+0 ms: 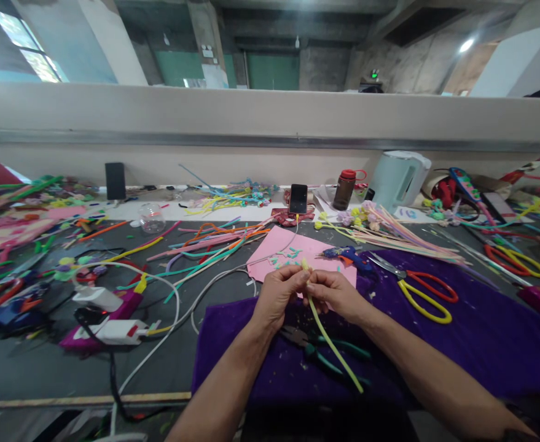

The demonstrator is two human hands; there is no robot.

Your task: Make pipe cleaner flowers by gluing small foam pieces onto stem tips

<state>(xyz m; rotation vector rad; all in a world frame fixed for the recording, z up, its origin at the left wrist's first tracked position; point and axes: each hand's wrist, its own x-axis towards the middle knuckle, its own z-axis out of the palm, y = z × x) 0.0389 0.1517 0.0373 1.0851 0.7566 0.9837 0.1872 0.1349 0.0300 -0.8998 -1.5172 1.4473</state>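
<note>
both hands meet over the purple cloth [481,344], close to the body. left hand [279,293] and right hand [336,293] are each pinched narrow on the top of a yellow stem [327,334], fingertips nearly touching, so the small end can be worked between them. the stem's long free part hangs down and toward the right arm, crossing above the pliers [318,347], which lie on the cloth just under the wrists, within easy reach. the cloth seems laid there to catch bits; pale crumbs dot it.

a little further out lies a pink sheet [281,248] with small teal offcuts on it, right beyond the knuckles. beside it to the right sit a blue glue gun [350,255] and yellow-and-red scissors [424,293], handles turned toward the person. left of the cloth, white cables [159,288] loop past a pink glue gun [113,325].

further back, loose stems [209,242] fan out in orange, pink and teal, and a bundle of finished flowers [371,221] lies to the right. a phone [298,198] stands propped and plugged in near the wall, with a brown bottle [344,189] and a pale kettle [399,178] beside it.
</note>
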